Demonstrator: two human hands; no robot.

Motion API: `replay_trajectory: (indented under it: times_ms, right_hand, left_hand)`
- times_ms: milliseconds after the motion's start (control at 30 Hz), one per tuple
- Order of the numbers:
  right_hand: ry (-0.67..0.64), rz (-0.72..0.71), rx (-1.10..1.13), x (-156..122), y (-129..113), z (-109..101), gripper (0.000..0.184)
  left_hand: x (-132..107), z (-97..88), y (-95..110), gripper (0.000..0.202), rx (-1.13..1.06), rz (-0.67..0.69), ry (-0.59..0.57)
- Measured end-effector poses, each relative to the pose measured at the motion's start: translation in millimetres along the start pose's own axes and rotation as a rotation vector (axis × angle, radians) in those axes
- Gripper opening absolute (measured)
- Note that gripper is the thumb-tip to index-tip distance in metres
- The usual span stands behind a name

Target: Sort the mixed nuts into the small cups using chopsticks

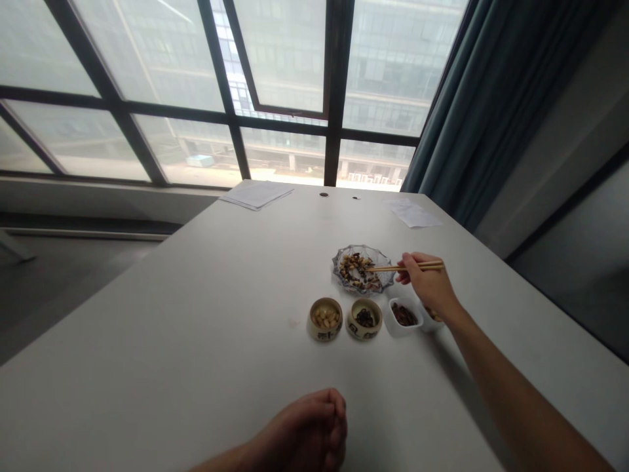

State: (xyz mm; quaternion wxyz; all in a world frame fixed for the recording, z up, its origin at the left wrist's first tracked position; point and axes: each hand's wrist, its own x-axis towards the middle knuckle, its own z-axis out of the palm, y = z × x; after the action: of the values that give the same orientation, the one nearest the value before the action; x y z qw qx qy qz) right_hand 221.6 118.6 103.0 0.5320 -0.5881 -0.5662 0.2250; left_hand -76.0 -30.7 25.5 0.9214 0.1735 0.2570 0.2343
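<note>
My right hand is shut on a pair of wooden chopsticks, and their tips reach over a cut-glass plate heaped with mixed brown and pale food. Just below that plate stand a patterned ceramic cup of pale nuts, a matching cup of dark pieces and a white dish of reddish-brown pieces. A small white bowl sits partly hidden under my right wrist. My left hand lies curled on the near part of the white table, well away from the food, holding nothing.
Loose paper sheets and a second paper lie at the far table edge. Two small dark holes mark the tabletop there. Beyond stand a large framed window and a blue-grey curtain. The table's left edge drops to the floor.
</note>
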Motion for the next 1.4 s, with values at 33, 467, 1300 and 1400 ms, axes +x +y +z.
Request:
replay_trajectory:
  times_ms: [33,467,1300,1400]
  right_hand:
    - [0.006,0.002,0.008,-0.2,-1.2,0.3,0.042]
    - [0.064,-0.132,-0.307,-40.0,-100.9,-74.3,0.04]
    - [-0.107,-0.029,-0.106,-13.1,-50.4,-33.2,0.037]
    - [-0.15,-0.02,-0.103,-5.8,-30.1,-22.1,0.036]
  left_hand:
    - [0.1,0.1,0.4,0.007,-0.009,-0.008,0.004]
    - [6.2,-9.3,-3.8,0.011,-0.023,0.008,-0.045]
    - [3.3,-1.0,-0.8,0.008,-0.03,-0.008,-0.023]
    - [2.2,0.3,-0.4,0.008,-0.054,-0.012,-0.014]
